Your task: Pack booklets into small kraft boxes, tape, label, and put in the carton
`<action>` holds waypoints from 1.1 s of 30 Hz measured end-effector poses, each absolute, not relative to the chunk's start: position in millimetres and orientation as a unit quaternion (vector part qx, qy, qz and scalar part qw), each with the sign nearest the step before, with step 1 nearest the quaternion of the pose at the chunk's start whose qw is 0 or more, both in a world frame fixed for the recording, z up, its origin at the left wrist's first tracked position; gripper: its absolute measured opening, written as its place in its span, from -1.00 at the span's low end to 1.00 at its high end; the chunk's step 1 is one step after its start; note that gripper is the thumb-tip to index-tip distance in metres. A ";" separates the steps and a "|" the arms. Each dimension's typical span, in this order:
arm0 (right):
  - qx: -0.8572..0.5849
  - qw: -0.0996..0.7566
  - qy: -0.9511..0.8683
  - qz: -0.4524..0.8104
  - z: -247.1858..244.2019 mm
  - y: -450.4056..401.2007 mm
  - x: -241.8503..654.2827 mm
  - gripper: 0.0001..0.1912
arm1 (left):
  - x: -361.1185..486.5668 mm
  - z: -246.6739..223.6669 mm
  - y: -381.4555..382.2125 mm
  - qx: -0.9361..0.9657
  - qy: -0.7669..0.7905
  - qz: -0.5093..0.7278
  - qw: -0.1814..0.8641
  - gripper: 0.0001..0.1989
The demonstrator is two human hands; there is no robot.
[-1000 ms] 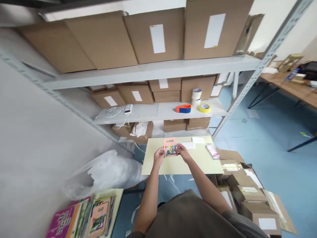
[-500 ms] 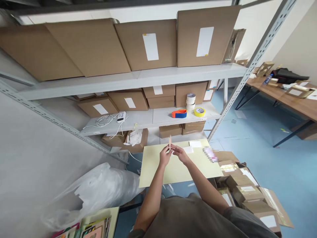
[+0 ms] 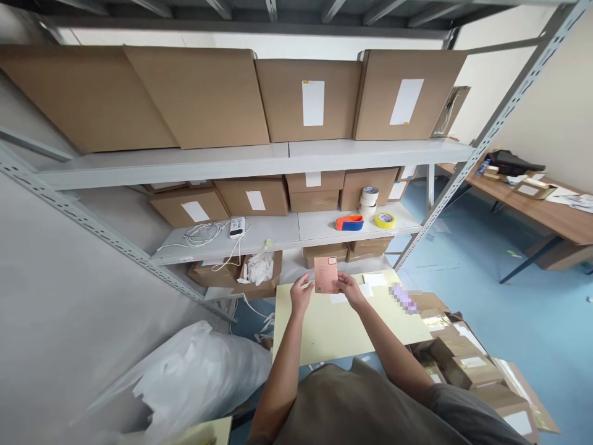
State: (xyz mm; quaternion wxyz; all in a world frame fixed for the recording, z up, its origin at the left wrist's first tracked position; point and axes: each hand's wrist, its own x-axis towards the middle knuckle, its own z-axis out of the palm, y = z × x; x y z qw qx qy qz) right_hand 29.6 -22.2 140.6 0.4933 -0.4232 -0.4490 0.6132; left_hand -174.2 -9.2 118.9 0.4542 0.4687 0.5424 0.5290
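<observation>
A small pink book [image 3: 326,275] faces me upright above the pale yellow table [image 3: 315,340]. It has a small label at its top right corner and a dark square mark at its lower left. My right hand [image 3: 351,289] grips its right edge between thumb and fingers. At the left edge is my left hand [image 3: 301,295], thumb and fingers curved apart with nothing between them; whether a fingertip touches the cover is unclear. White paper slips [image 3: 374,279] lie on the table behind my right hand.
Ahead stands a metal rack [image 3: 259,167] of cardboard boxes. Its middle shelf carries an orange-and-blue tape dispenser [image 3: 349,222], yellow tape [image 3: 384,220] and a power strip [image 3: 237,227]. A plastic bag [image 3: 208,371] bulges at left; cartons [image 3: 467,364] crowd the right.
The book has turned from edge-on to face me. My hands have moved apart, the right one now on the book's right edge and the left off to its side. The view has shifted.
</observation>
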 end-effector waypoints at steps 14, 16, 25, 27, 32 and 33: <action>-0.546 0.541 -0.425 0.479 124.0 -16.3 23.2 -0.44 | -179.8 127.4 5.5 0.410 0.358 0.475 0.692 -0.21; -0.535 0.538 -0.408 0.508 117.3 -15.3 25.4 -0.48 | -178.6 119.3 6.2 0.404 0.375 0.478 0.683 -0.22; -0.549 0.461 -0.340 0.609 46.3 -12.3 31.9 -0.58 | -174.5 39.4 -2.1 0.410 0.514 0.447 0.606 -0.46; -0.560 0.437 -0.323 0.626 19.3 -11.7 34.6 -0.60 | -171.2 14.0 -8.1 0.397 0.540 0.433 0.603 -0.50; -0.591 0.393 -0.298 0.638 -57.5 -16.1 39.7 -0.60 | -158.3 -57.2 -26.1 0.370 0.599 0.393 0.591 -0.45; -0.596 0.385 -0.299 0.639 -72.6 -18.9 41.5 -0.59 | -156.9 -72.4 -30.9 0.367 0.617 0.383 0.581 -0.43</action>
